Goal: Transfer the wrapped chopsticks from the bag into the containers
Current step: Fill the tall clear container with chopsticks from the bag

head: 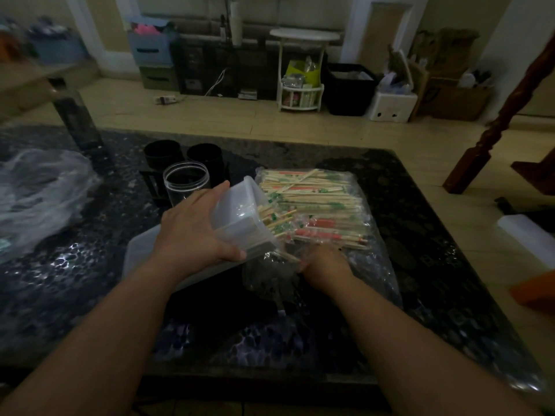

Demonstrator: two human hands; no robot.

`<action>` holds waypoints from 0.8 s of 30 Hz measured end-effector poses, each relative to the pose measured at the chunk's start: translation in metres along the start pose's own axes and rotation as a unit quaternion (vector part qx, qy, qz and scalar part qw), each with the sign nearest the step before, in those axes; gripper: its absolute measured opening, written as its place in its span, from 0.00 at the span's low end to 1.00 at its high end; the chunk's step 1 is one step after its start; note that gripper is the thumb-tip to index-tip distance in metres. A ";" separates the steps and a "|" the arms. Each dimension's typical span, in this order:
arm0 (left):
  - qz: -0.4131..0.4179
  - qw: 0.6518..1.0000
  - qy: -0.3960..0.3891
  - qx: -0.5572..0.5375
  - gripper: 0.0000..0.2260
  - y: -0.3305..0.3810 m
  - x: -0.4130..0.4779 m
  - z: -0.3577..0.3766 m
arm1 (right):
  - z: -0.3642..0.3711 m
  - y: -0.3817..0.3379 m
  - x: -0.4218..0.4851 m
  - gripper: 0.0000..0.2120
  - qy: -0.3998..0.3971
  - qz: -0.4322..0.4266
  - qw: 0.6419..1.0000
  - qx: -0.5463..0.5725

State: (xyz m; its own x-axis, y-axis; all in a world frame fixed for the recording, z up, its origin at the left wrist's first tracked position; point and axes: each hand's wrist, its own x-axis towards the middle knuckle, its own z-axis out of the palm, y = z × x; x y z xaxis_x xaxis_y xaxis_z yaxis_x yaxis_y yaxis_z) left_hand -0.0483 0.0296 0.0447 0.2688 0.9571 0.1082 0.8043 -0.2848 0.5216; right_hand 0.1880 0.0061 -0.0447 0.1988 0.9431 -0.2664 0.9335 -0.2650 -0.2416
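The left hand [192, 232] has its grip clasped round a tilted plastic tub [240, 211], its mouth against the wrapped chopsticks [312, 205] lying in the bag [375, 265] on the counter [420, 190]; a few ends poke inside. The right hand [326, 264] curls at the bag's near edge, but what its grip holds I cannot tell. Loose film could snag sticks and scatter them.

- Table [420, 205]: dark, speckled, glossy top.
- Bag [375, 271]: clear plastic, lying flat right of centre, filled with wrapped chopsticks [315, 202].
- Clear jar [180, 196]: upright, open.
- Two black containers [163, 156]: upright, just behind the jar.
- Crumpled clear plastic [39, 193]: far left.
- Translucent flat piece [141, 253]: possibly a lid.
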 end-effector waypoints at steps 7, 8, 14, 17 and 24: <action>0.007 1.000 -0.009 0.023 0.57 0.002 0.000 0.002 | 0.003 -0.005 -0.016 0.18 0.018 -0.043 0.996 -0.079; 0.006 1.000 -0.011 0.027 0.57 0.001 0.000 0.002 | 0.006 -0.005 -0.019 0.17 0.033 -0.047 0.995 -0.081; 0.005 1.000 -0.005 0.020 0.57 0.001 -0.002 0.001 | 0.013 -0.002 -0.033 0.17 0.103 -0.078 0.988 -0.083; 0.009 1.000 -0.005 0.019 0.57 -0.001 -0.001 0.001 | 0.009 -0.001 -0.037 0.16 0.087 -0.080 0.989 -0.094; 0.018 0.999 -0.007 0.035 0.56 0.005 -0.005 0.000 | -0.023 -0.003 -0.061 0.15 0.001 -0.069 0.990 -0.125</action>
State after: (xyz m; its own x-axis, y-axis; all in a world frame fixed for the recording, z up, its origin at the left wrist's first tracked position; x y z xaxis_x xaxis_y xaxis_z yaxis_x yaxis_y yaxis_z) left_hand -0.0460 0.0231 0.0464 0.3048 0.9457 0.1131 0.8295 -0.3219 0.4564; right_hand 0.1798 -0.0456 -0.0063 0.0648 0.9673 -0.2453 0.9964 -0.0761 -0.0369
